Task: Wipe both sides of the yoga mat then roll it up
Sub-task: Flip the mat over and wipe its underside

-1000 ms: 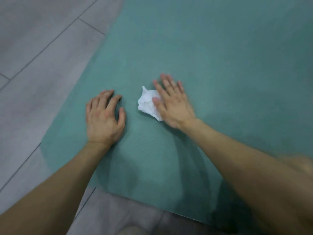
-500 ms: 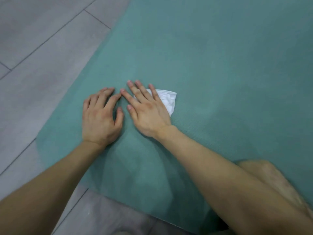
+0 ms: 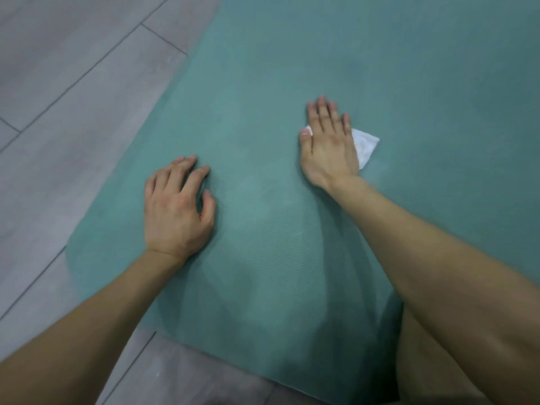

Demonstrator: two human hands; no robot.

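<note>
two bare grips work on the teal, fine-ribbed foam yoga mat (image 3: pixel 292 54), which lies unrolled and flat on the grey plank floor (image 3: pixel 73 83). the right grip (image 3: pixel 328 144) is laid flat, fingers straight and close together, pressing a crumpled white paper tissue (image 3: pixel 365 144) onto the mat. one corner of the tissue pokes out past the little-finger side, so the palm does the wiping, not a pinch. the left grip (image 3: pixel 175 211) rests near the mat's left edge, fingers loosely curved and holding nothing, probably bearing weight and pinning the mat against sliding. wiping of one side seems under way; rolling is not yet begun.
</note>
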